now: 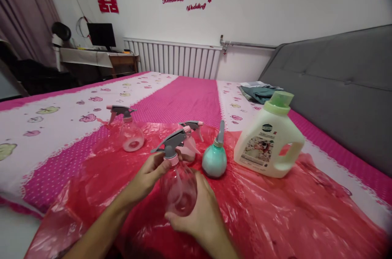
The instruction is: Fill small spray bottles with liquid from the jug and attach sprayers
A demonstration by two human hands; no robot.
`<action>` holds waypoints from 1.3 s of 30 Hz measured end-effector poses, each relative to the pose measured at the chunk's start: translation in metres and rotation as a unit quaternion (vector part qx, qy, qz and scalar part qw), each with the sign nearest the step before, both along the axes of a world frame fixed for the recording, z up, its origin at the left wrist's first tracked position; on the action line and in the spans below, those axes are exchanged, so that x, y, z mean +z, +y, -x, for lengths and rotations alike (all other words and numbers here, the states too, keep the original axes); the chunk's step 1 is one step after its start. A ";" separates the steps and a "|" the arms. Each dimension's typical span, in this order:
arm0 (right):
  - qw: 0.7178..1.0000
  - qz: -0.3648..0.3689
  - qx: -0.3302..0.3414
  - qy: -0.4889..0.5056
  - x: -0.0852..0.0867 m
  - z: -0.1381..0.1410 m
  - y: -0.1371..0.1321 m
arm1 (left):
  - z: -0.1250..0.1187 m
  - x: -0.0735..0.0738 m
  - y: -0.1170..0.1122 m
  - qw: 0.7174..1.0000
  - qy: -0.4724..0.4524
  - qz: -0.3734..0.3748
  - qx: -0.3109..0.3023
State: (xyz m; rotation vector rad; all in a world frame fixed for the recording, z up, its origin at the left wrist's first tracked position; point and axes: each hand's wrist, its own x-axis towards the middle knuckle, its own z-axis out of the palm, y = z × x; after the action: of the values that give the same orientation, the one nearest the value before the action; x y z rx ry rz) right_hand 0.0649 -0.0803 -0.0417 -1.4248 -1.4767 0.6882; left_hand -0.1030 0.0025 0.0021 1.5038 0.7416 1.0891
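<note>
Both hands hold a clear pink spray bottle (179, 189) with a grey and pink trigger head, tilted slightly over the red plastic sheet (107, 185). My left hand (154, 169) is closed around the pink collar under the trigger head. Round the bottle's bulb wraps my right hand (200, 206). Just behind stands another pink spray bottle (189, 148), partly hidden by the held one. A teal spray bottle (214, 161) is to its right. Farther left is a third pink spray bottle (131, 138). The big cream jug (266, 144) with a green cap stands at the right.
The sheet lies on a bed with a pink and white patterned cover (192, 95). Folded clothes (259, 91) lie near the grey headboard (337, 87). A radiator (177, 59) and a desk with a monitor (101, 35) stand beyond the bed.
</note>
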 end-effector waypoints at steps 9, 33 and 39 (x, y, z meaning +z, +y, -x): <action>0.996 0.058 -0.059 0.019 0.003 0.014 -0.008 | -0.015 0.002 -0.009 0.998 -0.064 -0.019 0.017; 0.990 0.001 0.106 0.098 -0.021 -0.021 0.010 | -0.012 0.013 -0.013 0.994 -0.077 -0.045 -0.067; 0.986 0.009 0.100 0.131 -0.021 -0.025 0.011 | -0.030 0.015 -0.023 0.995 -0.086 -0.033 0.038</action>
State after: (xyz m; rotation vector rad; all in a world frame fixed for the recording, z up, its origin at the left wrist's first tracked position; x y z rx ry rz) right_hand 0.0896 -0.0695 -0.0622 -1.1580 -1.4164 0.9766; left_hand -0.0732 -0.0206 0.0173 1.4255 0.6531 1.2942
